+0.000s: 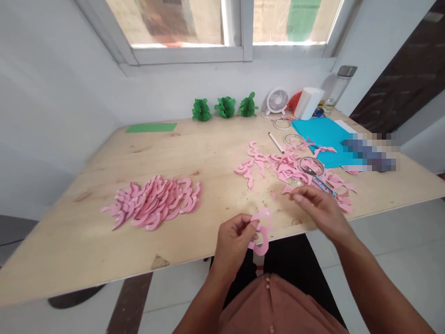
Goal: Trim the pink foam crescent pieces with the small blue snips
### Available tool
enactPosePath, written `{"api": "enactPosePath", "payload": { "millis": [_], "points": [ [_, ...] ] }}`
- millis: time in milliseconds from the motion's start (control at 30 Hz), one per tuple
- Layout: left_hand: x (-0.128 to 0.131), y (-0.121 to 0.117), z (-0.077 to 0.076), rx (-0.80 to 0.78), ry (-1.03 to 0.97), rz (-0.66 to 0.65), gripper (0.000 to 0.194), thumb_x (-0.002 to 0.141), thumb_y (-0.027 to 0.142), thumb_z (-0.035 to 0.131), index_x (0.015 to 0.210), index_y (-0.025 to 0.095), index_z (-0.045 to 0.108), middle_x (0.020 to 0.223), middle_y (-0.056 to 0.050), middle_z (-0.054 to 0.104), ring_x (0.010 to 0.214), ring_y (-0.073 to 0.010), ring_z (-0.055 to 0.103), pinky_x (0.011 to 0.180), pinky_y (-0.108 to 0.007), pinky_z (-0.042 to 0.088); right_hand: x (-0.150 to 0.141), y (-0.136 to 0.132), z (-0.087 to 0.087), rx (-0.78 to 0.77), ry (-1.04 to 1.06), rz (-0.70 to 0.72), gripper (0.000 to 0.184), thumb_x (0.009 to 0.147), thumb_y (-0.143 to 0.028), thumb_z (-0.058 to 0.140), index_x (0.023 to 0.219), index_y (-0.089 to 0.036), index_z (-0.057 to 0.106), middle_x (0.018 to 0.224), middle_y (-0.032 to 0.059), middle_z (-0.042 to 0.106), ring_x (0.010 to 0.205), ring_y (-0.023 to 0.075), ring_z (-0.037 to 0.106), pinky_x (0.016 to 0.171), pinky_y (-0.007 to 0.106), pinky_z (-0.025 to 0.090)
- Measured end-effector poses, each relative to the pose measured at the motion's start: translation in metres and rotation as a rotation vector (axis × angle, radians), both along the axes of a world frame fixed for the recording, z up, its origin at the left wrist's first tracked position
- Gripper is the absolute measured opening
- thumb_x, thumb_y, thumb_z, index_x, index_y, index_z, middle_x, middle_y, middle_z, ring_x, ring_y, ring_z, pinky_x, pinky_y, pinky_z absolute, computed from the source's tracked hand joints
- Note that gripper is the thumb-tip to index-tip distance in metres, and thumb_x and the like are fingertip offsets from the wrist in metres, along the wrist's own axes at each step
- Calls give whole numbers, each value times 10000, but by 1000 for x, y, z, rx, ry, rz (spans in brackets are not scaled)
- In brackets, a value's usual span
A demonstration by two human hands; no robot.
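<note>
My left hand [236, 236] is closed in a pinch on a curved pink paper cutout [263, 243] at the table's front edge. The cutout's upper part is blurred by motion, and my fingers cover some of it. To the right, my right hand [320, 208] is raised over the table edge with thumb and fingers together. A small pink paper scrap [287, 189] shows at its fingertips. Left of my hands lies a heap of wavy pink paper cutouts [156, 202], several bearing small white spots. Loose pink paper offcuts [287, 167] are scattered beyond my right hand.
Blue-handled scissors [325, 183] and tape rolls [311, 165] lie among the offcuts, near a white pen [276, 143] and blue sheets [321, 132]. Along the wall stand green paper shapes [225, 107], a small fan [277, 101], a white roll [308, 103] and a glass bottle [339, 90].
</note>
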State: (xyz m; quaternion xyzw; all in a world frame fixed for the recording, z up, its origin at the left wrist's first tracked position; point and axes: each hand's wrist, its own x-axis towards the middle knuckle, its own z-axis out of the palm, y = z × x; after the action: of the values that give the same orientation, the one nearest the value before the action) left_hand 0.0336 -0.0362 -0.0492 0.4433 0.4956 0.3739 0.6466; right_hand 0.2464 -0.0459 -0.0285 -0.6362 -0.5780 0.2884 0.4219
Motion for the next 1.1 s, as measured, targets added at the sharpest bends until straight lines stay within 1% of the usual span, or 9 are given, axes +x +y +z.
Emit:
{"api": "enactPosePath", "payload": {
  "millis": [33,100,167,233,433,567,767,933,1100],
  "points": [
    [0,1,0,6,6,4,129,717,254,656,664,138,642,533,17,578,525,-99,540,533,-196,430,13,5,-1,37,-44,-99,214,814,-394,563,827,-196,642,781,33,662,712,180,584,645,288,439],
    [0,2,-2,20,9,5,133,712,258,654,654,140,640,527,18,578,519,-98,541,529,-195,428,39,16,-4,24,-223,-299,214,802,-395,555,811,-203,648,701,19,647,601,168,555,570,286,412],
    [0,3,-3,29,5,4,129,704,257,651,647,142,637,520,20,576,499,-94,526,513,-193,421,62,26,-9,22,-473,-410,184,788,-353,547,804,-208,661,702,27,653,626,183,569,577,293,399],
    [0,3,-3,18,2,5,123,704,254,648,651,143,638,521,20,577,492,-92,517,499,-192,414,77,35,-14,-3,-692,-444,207,796,-338,514,835,-210,672,754,46,668,657,198,579,569,297,385],
    [-1,3,-2,-1,16,2,128,714,262,647,663,145,647,537,15,588,510,-93,523,506,-186,415,92,52,-29,-17,-791,-417,238,787,-279,493,893,-190,686,902,92,691,775,246,589,612,325,384],
    [-2,5,-7,40,20,-9,143,710,278,648,654,146,655,519,15,588,497,-97,524,504,-192,419,97,59,-33,-21,-837,-363,235,782,-247,501,923,-195,682,892,82,697,809,254,586,661,339,396],
    [-2,5,-12,39,9,-3,152,707,292,653,664,147,664,526,7,597,498,-107,535,502,-202,435,101,65,-31,-15,-908,-271,235,777,-201,501,933,-201,677,896,82,694,823,258,575,679,341,394],
    [-2,5,-11,39,9,-1,157,703,298,661,655,149,665,526,8,597,493,-104,532,502,-201,439,103,68,-29,-8,-942,-216,218,768,-184,502,896,-206,678,896,77,699,797,245,587,640,321,384],
    [-2,5,-14,49,2,-1,154,715,290,660,664,144,659,523,6,588,502,-107,532,509,-205,442,104,70,-26,-14,-963,-186,206,769,-182,498,876,-212,671,873,69,698,796,240,589,590,304,359]
  ]
}}
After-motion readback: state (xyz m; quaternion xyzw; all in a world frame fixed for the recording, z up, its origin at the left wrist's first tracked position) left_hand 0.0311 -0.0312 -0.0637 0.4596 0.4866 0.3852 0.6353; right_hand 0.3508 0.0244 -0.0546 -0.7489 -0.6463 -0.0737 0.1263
